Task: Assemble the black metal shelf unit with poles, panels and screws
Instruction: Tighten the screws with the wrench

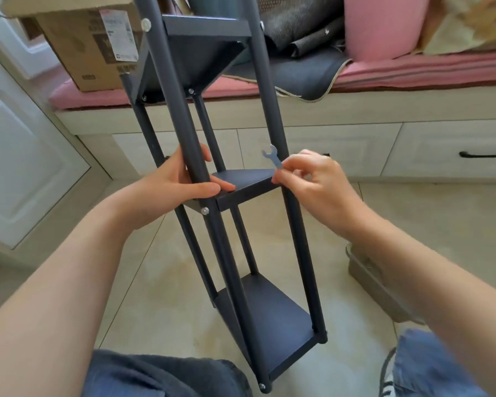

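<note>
1. The black metal shelf unit (241,196) stands on the tiled floor (166,282) between the person's knees, leaning away toward the window seat (384,107).
2. Three panels are fixed between its four poles: a top panel (204,27), a middle panel (241,181) and a bottom panel (272,316).
3. The left hand (172,184) grips the near left pole (184,124) just above the middle panel, with the fingers behind the pole and the thumb lying across the panel's front corner.
4. A silver screw (204,210) sits in that pole just below the thumb.
5. The right hand (315,181) pinches a small flat silver wrench (272,157) between thumb and forefinger, the other fingers loosely curled.
6. The wrench points up, its open end just beside the near right pole (272,110), above the right edge of the middle panel.
7. More screws show at the top panel's corners (145,23) and at the foot of the near pole (261,385).
8. A cardboard box (86,41) rests on the pink cushion (413,73) of the window seat, left of the shelf unit.
9. Dark fabric (307,67) and a pink pillow (384,24) lie to the right.
10. A grey container (367,279) sits on the floor, partly hidden by the right forearm.
</note>
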The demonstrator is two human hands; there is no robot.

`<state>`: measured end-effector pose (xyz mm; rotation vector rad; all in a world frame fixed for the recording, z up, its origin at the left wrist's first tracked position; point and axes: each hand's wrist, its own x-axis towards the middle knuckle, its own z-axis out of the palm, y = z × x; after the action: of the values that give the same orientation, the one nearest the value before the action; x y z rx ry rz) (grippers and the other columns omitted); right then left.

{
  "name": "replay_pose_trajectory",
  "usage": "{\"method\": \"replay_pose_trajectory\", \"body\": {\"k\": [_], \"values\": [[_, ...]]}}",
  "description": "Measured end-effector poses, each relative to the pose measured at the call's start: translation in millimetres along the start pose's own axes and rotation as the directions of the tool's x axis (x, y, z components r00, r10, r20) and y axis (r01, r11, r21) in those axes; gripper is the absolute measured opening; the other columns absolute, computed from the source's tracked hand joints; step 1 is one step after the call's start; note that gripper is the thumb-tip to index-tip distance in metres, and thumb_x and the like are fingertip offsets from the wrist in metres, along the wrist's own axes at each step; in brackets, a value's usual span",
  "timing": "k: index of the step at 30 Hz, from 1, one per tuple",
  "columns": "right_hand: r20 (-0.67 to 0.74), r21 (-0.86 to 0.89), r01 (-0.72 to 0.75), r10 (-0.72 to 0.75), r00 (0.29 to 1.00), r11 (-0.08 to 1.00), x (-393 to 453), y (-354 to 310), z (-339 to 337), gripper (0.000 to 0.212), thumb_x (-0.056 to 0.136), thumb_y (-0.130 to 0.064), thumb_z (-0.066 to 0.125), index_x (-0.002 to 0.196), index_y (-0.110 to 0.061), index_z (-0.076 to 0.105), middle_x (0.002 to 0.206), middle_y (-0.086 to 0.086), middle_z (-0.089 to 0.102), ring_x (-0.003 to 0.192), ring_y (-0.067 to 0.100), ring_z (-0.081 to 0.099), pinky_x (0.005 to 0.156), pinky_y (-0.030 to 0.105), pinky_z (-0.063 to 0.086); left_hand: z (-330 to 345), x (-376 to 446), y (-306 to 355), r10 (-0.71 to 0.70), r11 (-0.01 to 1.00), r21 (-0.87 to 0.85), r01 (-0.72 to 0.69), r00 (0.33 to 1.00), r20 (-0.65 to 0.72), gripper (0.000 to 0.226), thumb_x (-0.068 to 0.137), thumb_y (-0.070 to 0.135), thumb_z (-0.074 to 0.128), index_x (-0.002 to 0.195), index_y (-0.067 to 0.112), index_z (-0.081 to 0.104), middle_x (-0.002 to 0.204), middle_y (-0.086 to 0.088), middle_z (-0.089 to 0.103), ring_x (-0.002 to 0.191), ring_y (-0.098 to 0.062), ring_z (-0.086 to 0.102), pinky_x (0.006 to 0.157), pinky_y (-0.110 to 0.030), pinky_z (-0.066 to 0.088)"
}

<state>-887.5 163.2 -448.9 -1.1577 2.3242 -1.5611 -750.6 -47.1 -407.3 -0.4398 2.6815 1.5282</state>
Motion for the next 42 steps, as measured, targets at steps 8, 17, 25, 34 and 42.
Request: {"method": "replay_pose_trajectory", "body": {"k": [8, 17, 25, 34, 42], "values": [[0.259, -0.241, -0.114, 0.177, 0.950, 0.964, 38.6, -13.3, -55.9, 0.017, 0.093, -0.030, 0.065, 0.080, -0.025, 0.076, 0.105, -0.004, 0.066, 0.102, 0.016, 0.059, 0.084, 0.032, 0.049, 2.8, -7.4, 4.7, -0.022, 1.000, 0.017, 0.021, 0.999, 0.042, 0.047, 0.087, 0.030, 0.071, 0.122, 0.031, 0.040, 0.111, 0.008, 0.076, 0.113, -0.005, 0.067, 0.100, -0.034, 0.043], [0.371, 0.252, -0.349, 0.243, 0.896, 0.903, 50.8, -0.8, -47.9, 0.012, 0.090, -0.020, 0.070, 0.085, -0.015, 0.080, 0.101, 0.003, 0.076, 0.104, 0.020, 0.069, 0.094, 0.033, 0.055, 5.1, -2.3, 7.0, -0.045, 0.998, 0.034, 0.043, 0.998, 0.046, 0.041, 0.096, 0.008, 0.064, 0.123, 0.030, 0.041, 0.109, 0.003, 0.077, 0.112, -0.008, 0.068, 0.104, -0.036, 0.042], [0.297, 0.268, -0.281, 0.199, 0.934, 0.921, 55.2, -2.2, -48.7, 0.010, 0.087, -0.019, 0.073, 0.084, -0.015, 0.081, 0.095, 0.006, 0.077, 0.092, 0.020, 0.073, 0.083, 0.028, 0.060, 2.9, 0.6, 2.4, -0.024, 1.000, -0.019, 0.022, 0.996, -0.086, 0.049, 0.096, 0.008, 0.065, 0.128, 0.033, 0.038, 0.111, 0.010, 0.075, 0.105, -0.013, 0.072, 0.097, -0.039, 0.050], [0.246, 0.252, -0.213, 0.150, 0.958, 0.944, 49.6, -11.5, -48.1, 0.011, 0.090, -0.021, 0.071, 0.089, -0.017, 0.081, 0.089, 0.001, 0.077, 0.083, 0.013, 0.072, 0.082, 0.029, 0.060, 5.7, 1.3, -2.1, -0.057, 0.989, -0.145, 0.043, 0.994, -0.097, 0.089, 0.067, 0.036, 0.080, 0.143, 0.037, 0.032, 0.119, 0.015, 0.070, 0.110, -0.020, 0.070, 0.096, -0.045, 0.056], [0.188, 0.237, -0.189, 0.146, 0.971, 0.953, 42.3, -15.0, -48.6, 0.013, 0.090, -0.021, 0.070, 0.095, -0.014, 0.080, 0.087, 0.004, 0.075, 0.088, 0.017, 0.069, 0.088, 0.035, 0.059, 8.6, 2.4, -4.9, -0.041, 0.987, -0.160, 0.026, 0.995, -0.086, 0.093, 0.061, 0.049, 0.086, 0.139, 0.045, 0.034, 0.126, 0.018, 0.065, 0.110, -0.026, 0.071, 0.097, -0.051, 0.054]]}}
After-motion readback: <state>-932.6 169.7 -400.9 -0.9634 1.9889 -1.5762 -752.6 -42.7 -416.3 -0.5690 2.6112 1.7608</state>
